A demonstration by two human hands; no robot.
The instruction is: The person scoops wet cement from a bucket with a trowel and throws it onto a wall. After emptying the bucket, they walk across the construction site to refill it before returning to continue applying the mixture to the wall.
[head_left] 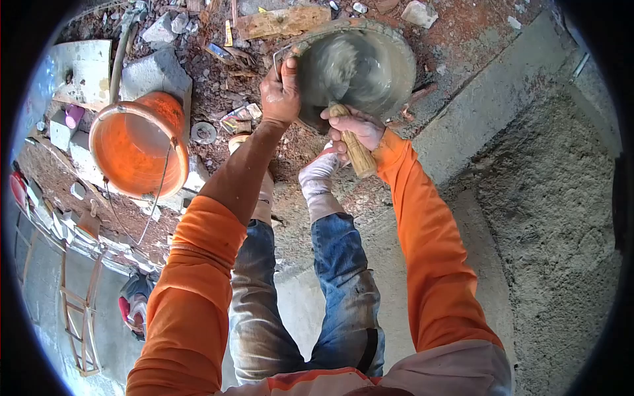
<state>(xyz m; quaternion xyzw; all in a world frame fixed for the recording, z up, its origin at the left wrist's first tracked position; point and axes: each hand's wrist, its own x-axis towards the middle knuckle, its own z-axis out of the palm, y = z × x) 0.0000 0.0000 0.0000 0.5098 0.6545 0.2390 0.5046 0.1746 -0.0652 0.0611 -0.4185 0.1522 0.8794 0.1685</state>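
Note:
A round mortar bucket (406, 72) with a cement-smeared rim stands on the ground at the top middle. Wet grey cement (370, 63) fills part of it, streaked by motion. My left hand (281, 96) is closed on the bucket's left rim, thumb up, near its wire handle. In my right hand (356, 129) is a trowel (356, 148), gripped by its thick wooden handle. The trowel's blade dips into the cement, mostly blurred or hidden.
An orange bucket (178, 175) with a wire handle stands at left among concrete blocks (155, 76). A wood plank (284, 23) lies beyond in the rubble. Along the right runs a concrete ledge (489, 99). Lower left, another person (135, 307) is near a wooden ladder-like frame (82, 310).

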